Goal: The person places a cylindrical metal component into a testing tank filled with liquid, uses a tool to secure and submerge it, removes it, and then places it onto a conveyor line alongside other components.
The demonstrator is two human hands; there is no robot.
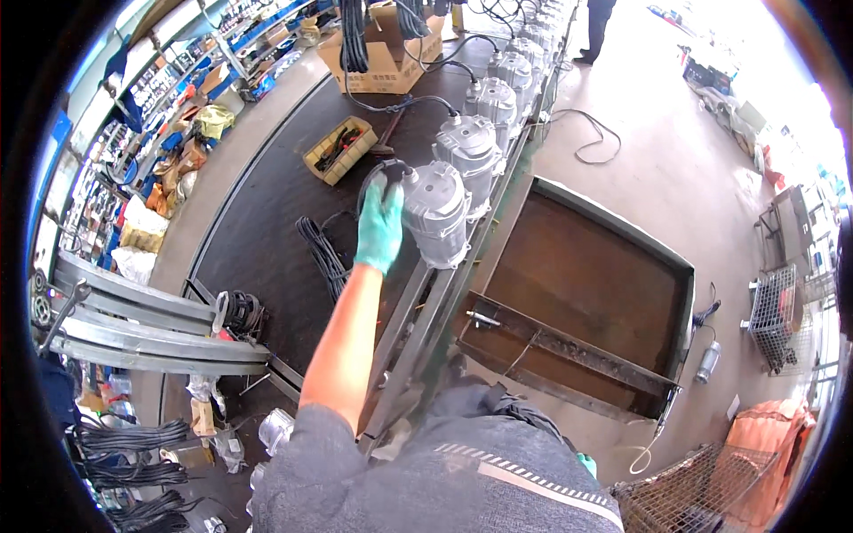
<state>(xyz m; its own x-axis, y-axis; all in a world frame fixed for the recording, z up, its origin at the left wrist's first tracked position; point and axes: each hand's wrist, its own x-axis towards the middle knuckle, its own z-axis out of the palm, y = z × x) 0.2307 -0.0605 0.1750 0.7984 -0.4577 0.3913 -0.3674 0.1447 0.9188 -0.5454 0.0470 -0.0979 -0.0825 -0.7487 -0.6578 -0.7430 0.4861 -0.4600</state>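
My left hand (380,228), in a green glove with greyish fingertips, reaches to the nearest grey metal motor housing (436,213). Its fingers point up, stretched out and slightly apart, beside the housing's upper left side. A black cable (366,178) leaves the top of that housing and curves down behind the fingers; whether they touch it I cannot tell. Only a sliver of green glove shows of my right hand (586,464), low by my side, its fingers hidden by my body. Behind the nearest housing, several similar housings (468,147) stand in a row along the rail.
Left of the row, the dark bench (258,209) carries a coiled black cable (322,258), a yellow tool bin (340,150) and a cardboard box (382,67). A large rusty metal tray (586,275) lies to the right. Wire baskets (693,484) stand at lower right; a person (598,27) stands far off.
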